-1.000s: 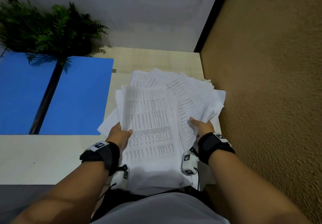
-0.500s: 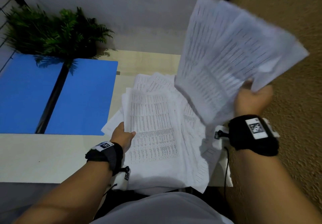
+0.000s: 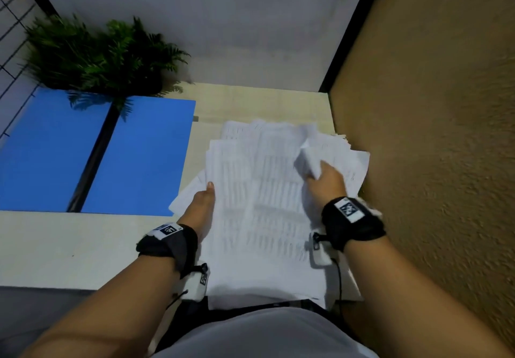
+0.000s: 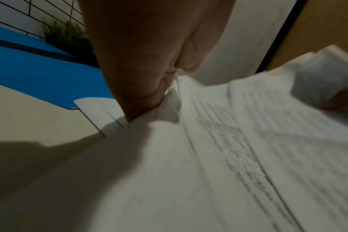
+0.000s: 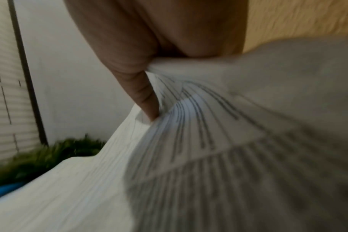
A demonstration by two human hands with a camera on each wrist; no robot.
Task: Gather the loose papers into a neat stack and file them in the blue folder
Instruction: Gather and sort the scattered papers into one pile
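Right side: I see the brown wall just beside the papers; no passage there for my right hand. Far edge: a strip of bare table lies between the papers and the white back wall. Left: the blue folder lies open and flat, its edge just beside the papers by my left hand; the plant overhangs its far end. Near left: open table surface.
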